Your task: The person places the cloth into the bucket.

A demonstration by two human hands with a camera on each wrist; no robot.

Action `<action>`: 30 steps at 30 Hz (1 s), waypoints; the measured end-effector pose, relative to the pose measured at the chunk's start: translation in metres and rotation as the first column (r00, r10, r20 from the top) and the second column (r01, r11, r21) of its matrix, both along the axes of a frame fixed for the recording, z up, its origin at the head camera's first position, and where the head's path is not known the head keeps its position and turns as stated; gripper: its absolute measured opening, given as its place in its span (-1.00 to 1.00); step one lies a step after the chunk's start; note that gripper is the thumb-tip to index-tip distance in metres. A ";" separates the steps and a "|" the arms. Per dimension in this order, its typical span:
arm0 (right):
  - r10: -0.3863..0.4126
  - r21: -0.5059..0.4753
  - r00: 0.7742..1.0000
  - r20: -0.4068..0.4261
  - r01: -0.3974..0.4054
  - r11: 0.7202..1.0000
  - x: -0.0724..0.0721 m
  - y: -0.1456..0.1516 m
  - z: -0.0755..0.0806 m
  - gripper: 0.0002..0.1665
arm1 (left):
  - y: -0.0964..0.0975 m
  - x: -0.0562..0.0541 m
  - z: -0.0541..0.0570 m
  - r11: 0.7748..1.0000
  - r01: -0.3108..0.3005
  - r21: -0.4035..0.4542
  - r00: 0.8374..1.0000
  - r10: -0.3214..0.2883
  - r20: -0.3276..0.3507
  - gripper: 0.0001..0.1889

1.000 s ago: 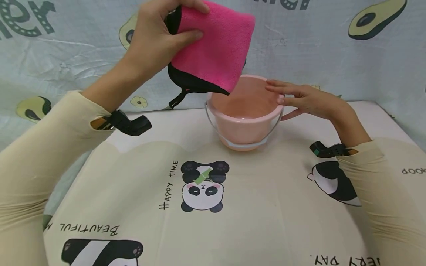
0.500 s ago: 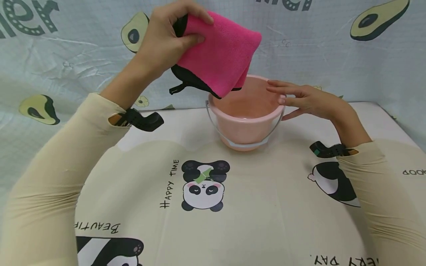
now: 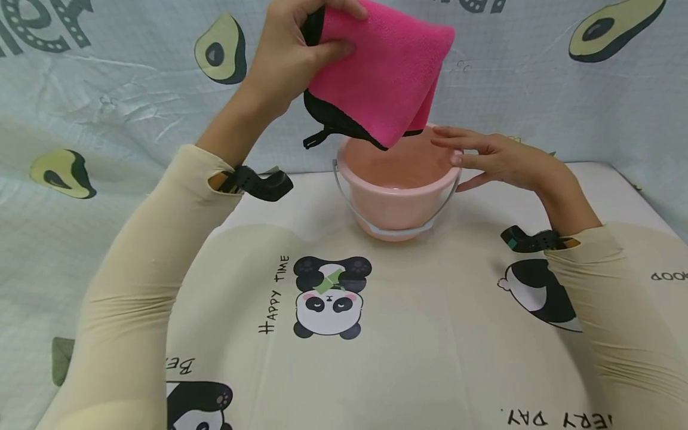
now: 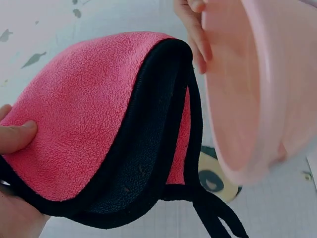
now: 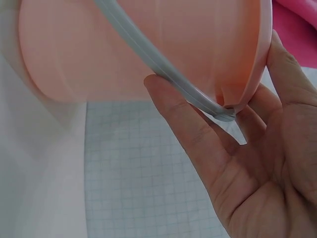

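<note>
My left hand (image 3: 301, 60) holds a pink cleaning cloth (image 3: 381, 71) with black edging, pinched between thumb and fingers. The cloth hangs above the left side of a pale pink bucket (image 3: 398, 209), its lower corner in front of the far rim. In the left wrist view, the folded cloth (image 4: 89, 109) shows a dark inner side and a black loop (image 4: 213, 208). My right hand (image 3: 505, 158) grips the bucket's right rim, thumb outside near the handle joint and other fingers over the edge. The right wrist view shows the grey handle (image 5: 138, 49) beside the thumb. The bucket stands upright.
The bucket is near the back of a table with a cream panda-print cover (image 3: 408, 334). Behind it hangs a pale curtain (image 3: 145, 89) printed with avocados. A black wrist device (image 3: 263, 184) sits at the left cuff, another (image 3: 529, 240) at the right.
My left hand has moved right with the cloth, dipping slightly and then rising. The cloth now hangs farther over the bucket. My right hand stays on the rim.
</note>
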State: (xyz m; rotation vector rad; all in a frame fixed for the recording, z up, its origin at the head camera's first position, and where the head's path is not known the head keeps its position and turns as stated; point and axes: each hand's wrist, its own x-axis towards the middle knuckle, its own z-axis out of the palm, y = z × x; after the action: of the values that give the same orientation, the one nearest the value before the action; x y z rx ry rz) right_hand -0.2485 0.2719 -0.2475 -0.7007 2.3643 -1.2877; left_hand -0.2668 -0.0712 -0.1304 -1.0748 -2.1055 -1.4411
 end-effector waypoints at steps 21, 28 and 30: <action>-0.050 -0.015 0.996 0.067 0.051 0.999 0.003 -0.004 -0.003 -0.35 | 0.021 -0.019 -0.038 0.926 0.182 0.331 0.954 -0.248 0.170 -0.72; -0.033 0.002 0.999 0.041 0.033 0.999 0.001 -0.007 -0.002 -0.33 | -0.010 -0.026 -0.056 0.971 0.119 0.207 0.974 -0.155 0.164 -0.74; -0.020 0.004 1.000 0.017 0.020 1.000 0.000 -0.007 -0.002 -0.34 | -0.016 -0.027 -0.056 0.981 0.106 0.161 0.980 -0.130 0.152 -0.74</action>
State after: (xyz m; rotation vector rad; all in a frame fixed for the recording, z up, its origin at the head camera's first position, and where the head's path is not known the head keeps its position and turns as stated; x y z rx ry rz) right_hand -0.2486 0.2650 -0.2497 -0.6638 2.3649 -1.2923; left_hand -0.2936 -0.0873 -0.1866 -1.0719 -2.0271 -1.7699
